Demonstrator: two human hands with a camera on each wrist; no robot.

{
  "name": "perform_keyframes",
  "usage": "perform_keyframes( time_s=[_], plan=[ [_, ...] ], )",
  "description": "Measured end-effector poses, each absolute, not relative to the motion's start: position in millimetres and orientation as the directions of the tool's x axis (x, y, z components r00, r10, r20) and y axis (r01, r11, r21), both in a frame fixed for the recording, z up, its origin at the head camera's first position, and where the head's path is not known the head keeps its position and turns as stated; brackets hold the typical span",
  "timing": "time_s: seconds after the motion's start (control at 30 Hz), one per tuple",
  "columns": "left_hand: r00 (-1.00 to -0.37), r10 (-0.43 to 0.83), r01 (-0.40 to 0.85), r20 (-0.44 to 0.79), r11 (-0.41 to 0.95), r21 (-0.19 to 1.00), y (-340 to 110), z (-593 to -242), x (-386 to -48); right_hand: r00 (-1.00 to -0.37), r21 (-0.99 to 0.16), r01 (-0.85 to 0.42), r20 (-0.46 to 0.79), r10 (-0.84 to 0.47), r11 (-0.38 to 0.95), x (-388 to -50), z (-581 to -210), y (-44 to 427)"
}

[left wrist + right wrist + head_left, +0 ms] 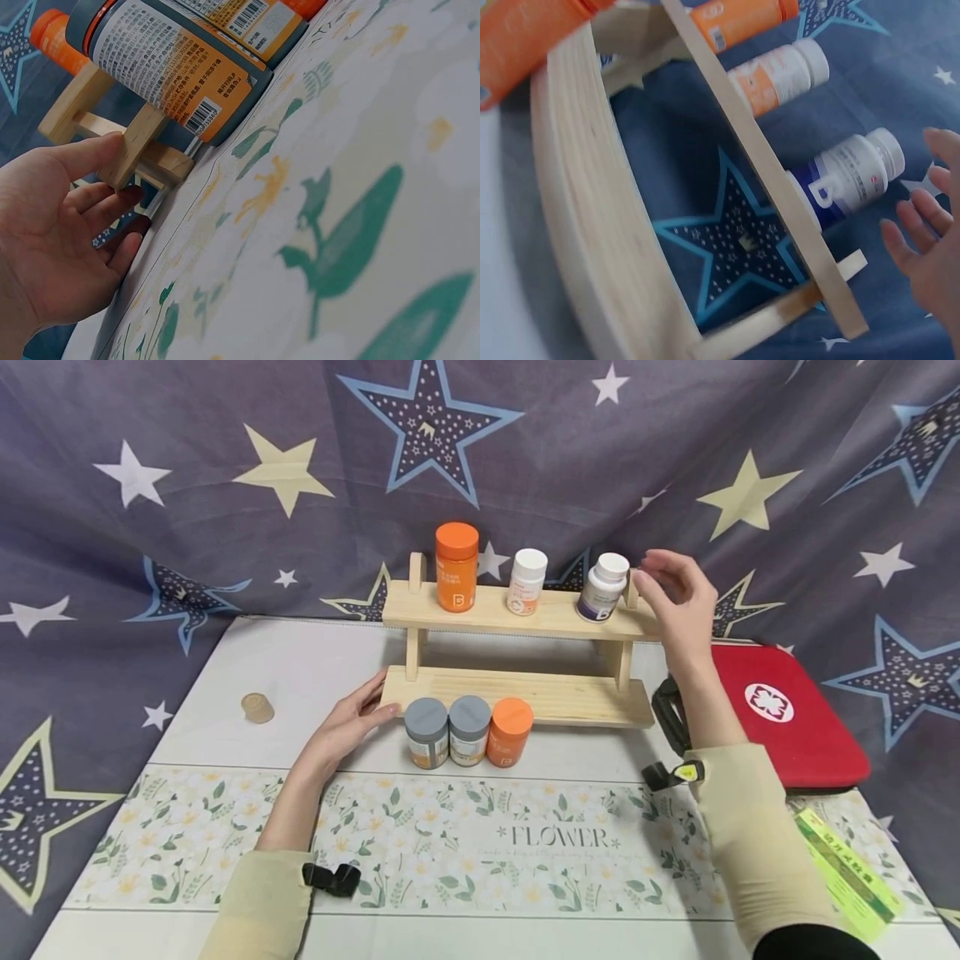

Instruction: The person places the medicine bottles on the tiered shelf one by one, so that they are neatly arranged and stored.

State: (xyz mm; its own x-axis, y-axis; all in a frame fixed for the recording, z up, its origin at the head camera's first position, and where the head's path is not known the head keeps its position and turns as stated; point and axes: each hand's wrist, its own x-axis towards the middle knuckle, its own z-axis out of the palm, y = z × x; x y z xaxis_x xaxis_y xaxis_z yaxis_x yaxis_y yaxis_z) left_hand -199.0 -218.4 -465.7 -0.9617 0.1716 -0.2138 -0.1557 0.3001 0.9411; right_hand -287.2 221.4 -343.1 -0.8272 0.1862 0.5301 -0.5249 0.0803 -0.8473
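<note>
In the head view, a two-tier wooden shelf (517,691) bears an orange bottle (457,568), a small white bottle with an orange label (527,582) and a white bottle with a purple label (603,587) on top. My left hand (347,720) grips the left end of the lower board; in the left wrist view, thumb and fingers of the hand (71,225) lie around the board end (133,146). Beside the top board's right end, my right hand (681,597) has relaxed, bent fingers and holds nothing. The right wrist view shows this hand (934,225) apart from the purple-labelled bottle (847,180).
Two grey-lidded jars (427,733) and an orange jar (510,732) stand in front of the shelf. A red case (795,718) and a green box (847,872) lie at the right. At the left is a small tan object (257,707). A star-patterned cloth hangs behind.
</note>
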Motion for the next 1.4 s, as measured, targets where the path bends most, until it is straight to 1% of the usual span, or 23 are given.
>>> perform_keyframes(
  time_s=[0.07,0.13,0.27,0.43,0.6,0.73,0.97,1.13,1.4],
  plan=[
    [-0.96,0.176,-0.157,-0.216,0.296,0.942,-217.6,-465.9,-199.0,-0.804,-0.831,-0.554,0.549,0.228,0.047,-278.5,-347.5,217.8],
    [-0.96,0.178,-0.159,-0.217,0.292,0.943,-217.0,-466.1,-199.0,-0.788,-0.815,-0.579,0.565,0.244,0.021,-270.0,-352.9,214.3],
    [-0.959,0.179,-0.16,-0.218,0.292,0.943,-217.5,-466.1,-199.1,-0.784,-0.799,-0.601,0.581,0.216,-0.034,-255.4,-365.6,207.2],
    [-0.959,0.183,-0.154,-0.215,0.299,0.942,-219.5,-465.6,-198.6,-0.808,-0.807,-0.585,0.572,0.137,-0.082,-240.8,-382.2,198.7],
    [-0.962,0.178,-0.147,-0.209,0.31,0.939,-220.7,-463.8,-197.0,-0.851,-0.844,-0.519,0.525,-0.015,-0.132,-233.5,-391.5,188.2],
    [-0.963,0.173,-0.146,-0.208,0.312,0.939,-221.3,-462.6,-196.1,-0.868,-0.878,-0.47,0.478,-0.131,-0.094,-231.6,-395.4,182.5],
    [-0.96,0.178,-0.153,-0.216,0.312,0.938,-218.9,-462.5,-197.3,-0.879,-0.909,-0.413,0.412,-0.239,-0.047,-229.7,-399.9,179.9],
    [-0.961,0.177,-0.151,-0.213,0.311,0.938,-218.0,-462.8,-197.4,-0.87,-0.92,-0.392,0.366,-0.331,0.013,-230.1,-403.1,175.8],
    [-0.961,0.176,-0.149,-0.213,0.317,0.937,-218.5,-464.6,-198.7,-0.82,-0.917,-0.389,0.303,-0.486,0.085,-226.4,-407.3,168.1]
  ],
)
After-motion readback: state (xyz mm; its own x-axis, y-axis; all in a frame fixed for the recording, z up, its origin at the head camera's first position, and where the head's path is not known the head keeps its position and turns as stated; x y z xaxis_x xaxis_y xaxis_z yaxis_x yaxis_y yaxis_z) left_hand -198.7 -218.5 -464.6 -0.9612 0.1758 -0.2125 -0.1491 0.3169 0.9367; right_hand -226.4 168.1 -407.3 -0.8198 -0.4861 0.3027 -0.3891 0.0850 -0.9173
